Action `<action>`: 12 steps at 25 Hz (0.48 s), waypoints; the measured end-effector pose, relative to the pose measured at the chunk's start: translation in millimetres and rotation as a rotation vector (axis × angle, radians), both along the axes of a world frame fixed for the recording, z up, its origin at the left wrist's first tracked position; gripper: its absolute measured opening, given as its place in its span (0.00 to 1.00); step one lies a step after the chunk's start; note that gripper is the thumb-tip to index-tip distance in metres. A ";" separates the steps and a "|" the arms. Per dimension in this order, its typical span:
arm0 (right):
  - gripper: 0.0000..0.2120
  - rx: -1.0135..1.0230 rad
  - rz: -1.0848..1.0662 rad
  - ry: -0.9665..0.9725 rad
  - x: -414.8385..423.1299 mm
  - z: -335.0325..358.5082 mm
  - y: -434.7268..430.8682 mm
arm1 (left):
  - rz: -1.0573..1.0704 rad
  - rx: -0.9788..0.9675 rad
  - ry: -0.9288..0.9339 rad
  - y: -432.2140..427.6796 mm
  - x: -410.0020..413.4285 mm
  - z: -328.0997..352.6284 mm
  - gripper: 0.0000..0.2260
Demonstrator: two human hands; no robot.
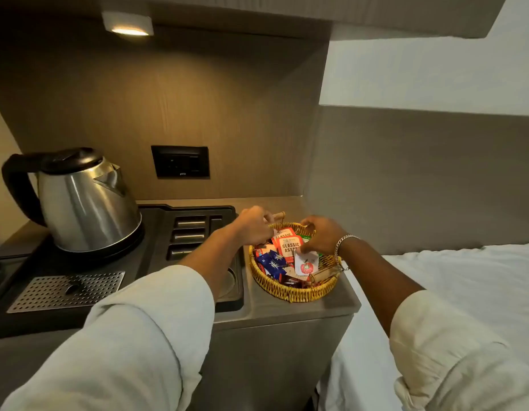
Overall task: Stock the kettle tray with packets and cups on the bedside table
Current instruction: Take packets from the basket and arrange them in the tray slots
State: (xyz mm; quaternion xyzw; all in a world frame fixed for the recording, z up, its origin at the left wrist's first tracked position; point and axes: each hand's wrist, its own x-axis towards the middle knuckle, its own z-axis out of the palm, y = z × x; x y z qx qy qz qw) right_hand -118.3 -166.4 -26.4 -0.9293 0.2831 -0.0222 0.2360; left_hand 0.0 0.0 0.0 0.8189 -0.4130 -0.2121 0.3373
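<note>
A round wicker basket (pixel 299 295) sits on the bedside table, right of the black kettle tray (pixel 156 229). It holds orange tea packets (pixel 290 247), blue sachets (pixel 272 264) and a white packet with a red apple (pixel 306 266). My left hand (pixel 254 225) hovers over the basket's far left side, fingers pinched on the top edge of an orange packet. My right hand (pixel 322 235) rests over the basket's right side, fingers closed on packets there. A steel kettle (pixel 85 203) stands on the tray's back left. No cups are visible.
The tray has slotted compartments (pixel 189 234), a round recess (pixel 230 281) and a perforated metal grille (pixel 67 290). A black wall socket (pixel 180 161) is behind. A white bed (pixel 450 292) lies at the right. The table edge (pixel 287 320) runs in front of the basket.
</note>
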 end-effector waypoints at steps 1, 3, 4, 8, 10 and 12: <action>0.36 0.005 0.013 0.015 3.5 -2.3 -0.8 | -0.009 0.036 0.019 -4.3 -0.1 -2.0 0.08; 0.39 0.010 0.035 0.030 11.1 -8.1 -1.2 | 0.005 0.090 0.006 -10.3 1.7 -7.1 0.11; 0.40 0.025 0.043 0.037 16.2 -11.6 0.9 | 0.007 0.105 0.014 -11.7 1.1 -9.1 0.11; 0.43 0.025 -0.003 0.010 29.8 -14.6 0.3 | -0.039 0.150 0.060 -11.6 4.4 -12.6 0.15; 0.41 0.066 -0.051 -0.017 32.1 -12.3 1.8 | -0.057 0.142 0.108 -10.2 5.3 -13.8 0.17; 0.33 0.159 -0.085 -0.074 31.2 -0.5 3.2 | -0.096 0.122 0.137 -9.0 5.1 -10.4 0.18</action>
